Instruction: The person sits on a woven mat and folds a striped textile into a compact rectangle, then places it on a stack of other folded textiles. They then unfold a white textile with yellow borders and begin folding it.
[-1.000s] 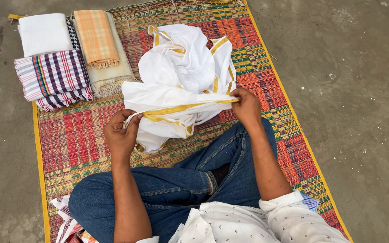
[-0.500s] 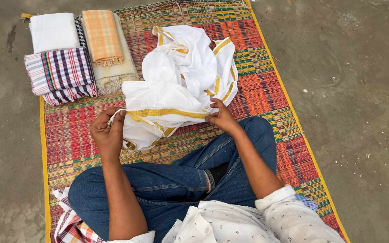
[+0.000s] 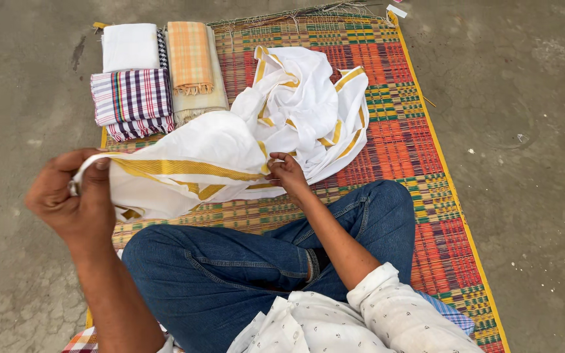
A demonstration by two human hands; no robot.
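A large white cloth with yellow-gold border stripes (image 3: 295, 98) lies rumpled on a woven mat (image 3: 400, 144) in front of me. My left hand (image 3: 73, 196) is raised at the left, closed on a corner of the cloth, and holds its striped edge taut. My right hand (image 3: 286, 171) pinches the same striped edge near the middle, just above my knee. The stretch of cloth between both hands hangs above the mat. I sit cross-legged in blue jeans (image 3: 230, 268) and a white patterned shirt.
Folded cloths lie at the mat's far left: a white one (image 3: 129, 46), an orange checked one (image 3: 189, 55) on a cream fringed one, and a purple striped one (image 3: 132, 98). Bare concrete floor (image 3: 524, 131) surrounds the mat. Another checked cloth peeks out at the bottom left (image 3: 80, 340).
My left hand has pulled the cloth's corner out to the left and upward, stretching the edge. My right hand slid left along the striped border. The view shifted left.
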